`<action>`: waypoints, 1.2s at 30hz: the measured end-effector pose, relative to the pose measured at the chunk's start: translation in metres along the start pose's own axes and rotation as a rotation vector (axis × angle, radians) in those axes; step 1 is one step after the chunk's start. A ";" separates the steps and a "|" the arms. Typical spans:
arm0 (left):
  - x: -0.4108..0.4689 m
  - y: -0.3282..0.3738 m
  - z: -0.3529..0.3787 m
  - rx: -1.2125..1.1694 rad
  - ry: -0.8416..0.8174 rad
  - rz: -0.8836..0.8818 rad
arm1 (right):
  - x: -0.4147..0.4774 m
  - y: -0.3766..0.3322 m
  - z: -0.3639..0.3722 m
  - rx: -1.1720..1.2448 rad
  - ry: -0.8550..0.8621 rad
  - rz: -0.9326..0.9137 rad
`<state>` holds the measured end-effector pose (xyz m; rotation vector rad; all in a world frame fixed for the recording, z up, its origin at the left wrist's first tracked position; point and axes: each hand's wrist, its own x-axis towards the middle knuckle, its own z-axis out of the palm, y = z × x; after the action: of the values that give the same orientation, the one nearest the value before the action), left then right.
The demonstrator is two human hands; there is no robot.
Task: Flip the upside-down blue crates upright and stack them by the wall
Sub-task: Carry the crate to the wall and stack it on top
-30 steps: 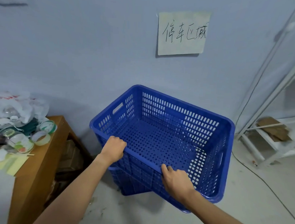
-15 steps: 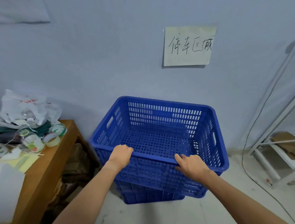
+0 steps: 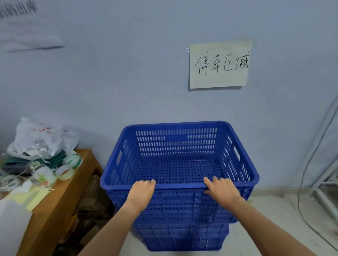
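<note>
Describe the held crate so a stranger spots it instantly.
Find the handwritten paper sign on the wall; blue crates are stacked below it. Take the top crate: open side up, its near rim gripped by the left hand and right hand, unlike the lower crate under it.

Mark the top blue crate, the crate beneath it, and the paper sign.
top blue crate (image 3: 175,141): head view, inner far wall.
lower crate (image 3: 179,231): head view, near side wall.
paper sign (image 3: 218,79): head view, lower part of sheet.
</note>
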<state>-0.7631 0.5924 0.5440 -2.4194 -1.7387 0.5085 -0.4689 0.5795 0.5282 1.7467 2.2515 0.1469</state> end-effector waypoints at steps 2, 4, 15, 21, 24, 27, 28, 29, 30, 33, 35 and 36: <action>0.003 0.000 0.004 0.006 -0.005 -0.012 | 0.002 0.003 0.002 0.023 0.004 -0.024; 0.011 -0.001 0.002 0.010 -0.007 -0.015 | 0.007 0.006 0.000 0.029 0.015 -0.024; 0.048 0.001 0.005 -0.044 -0.013 -0.045 | 0.041 0.012 0.015 0.095 0.024 0.015; 0.053 0.010 0.007 -0.031 -0.050 -0.081 | 0.039 0.009 0.016 0.143 0.018 0.026; 0.053 0.013 0.005 -0.010 -0.092 -0.078 | 0.037 0.007 0.013 0.131 0.000 0.023; 0.047 0.008 0.000 -0.044 -0.099 -0.045 | 0.034 0.011 0.011 0.115 0.000 0.007; 0.044 0.005 0.000 -0.068 -0.101 -0.029 | 0.033 0.013 0.010 0.097 -0.001 -0.005; 0.042 -0.001 0.001 -0.092 -0.108 -0.011 | 0.031 0.015 0.010 0.078 -0.004 -0.018; 0.039 -0.007 0.005 -0.126 -0.107 0.006 | 0.028 0.016 0.011 0.063 -0.002 -0.029; 0.032 -0.027 0.022 -0.230 -0.020 -0.023 | 0.025 0.014 0.015 0.056 0.036 -0.020; 0.029 -0.030 0.029 -0.170 0.044 -0.052 | 0.029 0.014 0.016 0.077 0.050 -0.015; 0.028 -0.028 0.031 -0.162 0.069 -0.069 | 0.031 0.015 0.017 0.082 0.053 -0.020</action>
<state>-0.7907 0.6253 0.5176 -2.4391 -1.8949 0.2830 -0.4566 0.6116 0.5110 1.7804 2.3429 0.0987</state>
